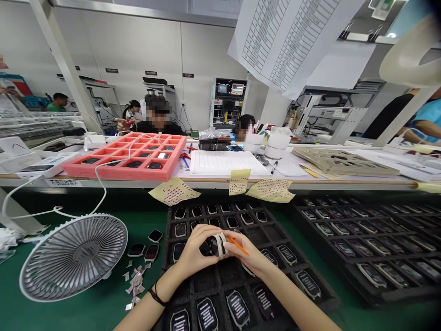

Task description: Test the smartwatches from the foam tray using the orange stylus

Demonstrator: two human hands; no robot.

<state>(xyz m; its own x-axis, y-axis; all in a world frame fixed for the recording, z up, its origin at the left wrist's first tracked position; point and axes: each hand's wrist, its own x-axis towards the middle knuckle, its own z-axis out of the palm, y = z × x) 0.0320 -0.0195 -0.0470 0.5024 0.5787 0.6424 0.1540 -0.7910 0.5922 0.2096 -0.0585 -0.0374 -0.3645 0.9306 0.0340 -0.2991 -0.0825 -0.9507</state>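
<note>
Pale wall panels [131,41] are forming the background, and a white shelf [213,185] is running across above a green bench [86,317]. On that bench, a black tray [258,234] is holding rows of watch bodies, several of their screens showing lines of white text. Over its middle, both hands are meeting at one pale-cased watch [217,245]. It is sitting between them, its case on edge, just beyond the left thumb and against the right fingertips; whether a second case is pressed against it, I cannot tell. The left hand [191,252] is curving its fingers into a partly open C, gripping the watch near their tips. The right hand [250,257] is keeping its fingers nearly closed, pinching the other side, while an orange stick [237,245] is slanting across them; how firmly they are holding it is unclear. A black band [156,294] is circling the left wrist. Left of the tray, three loose watches [136,250] are lying near small paper scraps [136,280], beside a round fan [77,257]. Another black tray [347,271] is standing to the right.
</note>
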